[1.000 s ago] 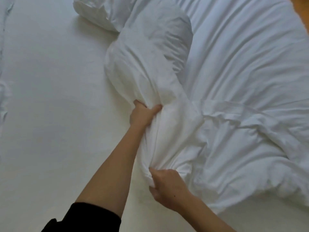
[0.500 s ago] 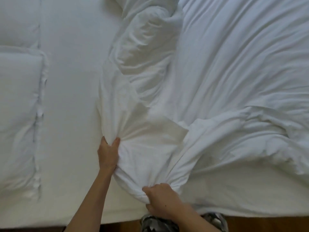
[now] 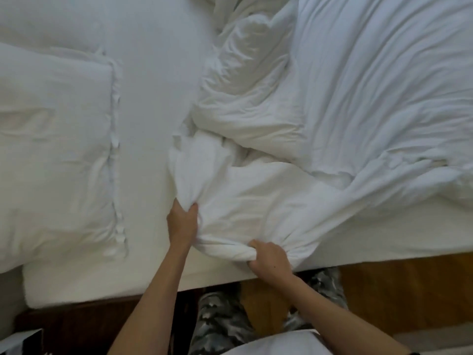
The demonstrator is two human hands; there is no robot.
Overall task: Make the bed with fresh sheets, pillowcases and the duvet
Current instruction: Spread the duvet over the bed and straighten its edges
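A white duvet [image 3: 345,103] lies rumpled over the right and middle of the bed, its near corner bunched at the bed's front edge. My left hand [image 3: 182,222] grips a fold of that corner on its left side. My right hand [image 3: 270,257] holds the bunched corner at the mattress edge, fingers curled round the fabric. A white fitted sheet [image 3: 153,80] covers the mattress between duvet and pillows. Two white pillows [image 3: 51,149] lie at the left, at the head of the bed.
The mattress front edge [image 3: 102,285] runs across the lower frame above a dark wooden bed frame [image 3: 84,324]. An orange-brown wooden floor [image 3: 409,285] shows at the lower right. My patterned trousers [image 3: 220,321] stand against the bed.
Both hands have drawn the duvet corner back toward the front edge of the bed. The view has pulled back, so the bed edge, floor and pillows show more.
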